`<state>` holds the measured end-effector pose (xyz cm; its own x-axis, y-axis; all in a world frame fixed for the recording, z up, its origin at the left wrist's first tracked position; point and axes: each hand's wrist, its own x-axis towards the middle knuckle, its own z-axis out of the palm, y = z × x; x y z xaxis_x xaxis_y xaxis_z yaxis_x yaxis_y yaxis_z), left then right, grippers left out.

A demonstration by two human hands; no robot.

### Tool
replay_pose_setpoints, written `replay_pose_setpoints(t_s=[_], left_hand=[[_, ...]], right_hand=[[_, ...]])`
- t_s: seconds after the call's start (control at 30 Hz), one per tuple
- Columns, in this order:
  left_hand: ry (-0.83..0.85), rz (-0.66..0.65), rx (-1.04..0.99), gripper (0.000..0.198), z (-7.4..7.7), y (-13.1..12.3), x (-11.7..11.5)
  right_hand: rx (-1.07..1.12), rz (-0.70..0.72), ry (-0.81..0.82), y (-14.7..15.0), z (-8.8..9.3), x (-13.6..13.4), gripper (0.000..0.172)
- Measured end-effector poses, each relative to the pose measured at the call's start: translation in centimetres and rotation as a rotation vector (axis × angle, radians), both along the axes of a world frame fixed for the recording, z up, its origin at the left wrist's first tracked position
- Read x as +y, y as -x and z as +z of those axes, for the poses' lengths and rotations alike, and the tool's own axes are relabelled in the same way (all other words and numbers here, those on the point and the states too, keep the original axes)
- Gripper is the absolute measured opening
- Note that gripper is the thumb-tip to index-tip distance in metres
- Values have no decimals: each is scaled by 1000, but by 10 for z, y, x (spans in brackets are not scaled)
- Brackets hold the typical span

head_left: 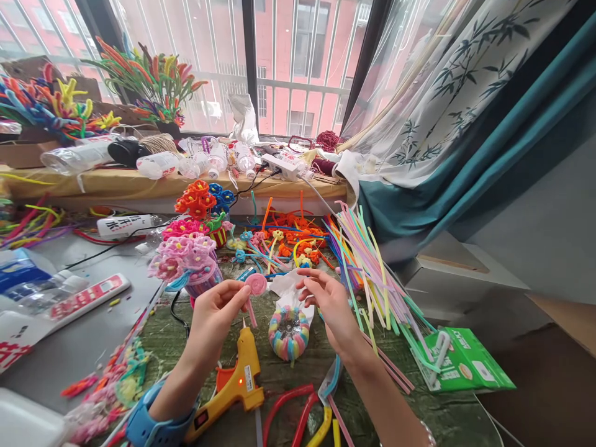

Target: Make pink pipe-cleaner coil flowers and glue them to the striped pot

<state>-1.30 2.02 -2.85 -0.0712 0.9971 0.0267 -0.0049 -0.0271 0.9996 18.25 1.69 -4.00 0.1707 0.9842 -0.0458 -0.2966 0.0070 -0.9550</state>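
Note:
My left hand [221,310] pinches a pink pipe-cleaner spiral [256,284], a flat coil with a short pink tail hanging below it. To its right, my right hand [328,304] is raised with fingers curved and apart, and nothing shows between them. Between and below the hands sits a round ring wrapped in pastel pipe cleaners [289,335], with clear plastic in its middle. Behind that ring lies crumpled white tissue [285,287]. A yellow glue gun [246,366] with a lit red light rests under my left hand. Pliers with red and yellow handles [305,413] lie at the front.
A bundle of pastel pipe cleaners [372,279] and a green packet [465,360] lie at right. Pipe-cleaner flowers [186,248] stand behind my left hand. Orange pieces [298,230] spread at the back. Bottles and a power strip [282,167] line the sill.

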Motion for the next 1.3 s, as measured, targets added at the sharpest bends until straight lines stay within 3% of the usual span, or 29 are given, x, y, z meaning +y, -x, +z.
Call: replay_pose_setpoints(t_s=[0.3, 0.4, 0.53, 0.67, 0.77, 1.0, 1.3], left_hand=[[-6, -61, 19, 31, -2, 2, 1], [-3, -122, 22, 31, -1, 1, -1], [-21, -163, -5, 33, -1, 1, -1], [-66, -153, -24, 36, -1, 1, -1], [-96, -201, 45, 26, 1, -3, -4], [-175, -318, 148, 20, 6, -7, -9], [-224, -332, 219, 19, 1, -7, -8]], right_hand=[[-83, 49, -57, 2, -4, -1, 28], [-133, 69, -79, 4, -2, -3, 33], [-190, 95, -109, 7, 2, -5, 25], [-141, 129, -121, 6, 1, -5, 29], [-148, 154, -120, 5, 0, -4, 34], [-131, 384, -136, 9, 4, -10, 34], [-114, 326, -56, 10, 7, -13, 36]])
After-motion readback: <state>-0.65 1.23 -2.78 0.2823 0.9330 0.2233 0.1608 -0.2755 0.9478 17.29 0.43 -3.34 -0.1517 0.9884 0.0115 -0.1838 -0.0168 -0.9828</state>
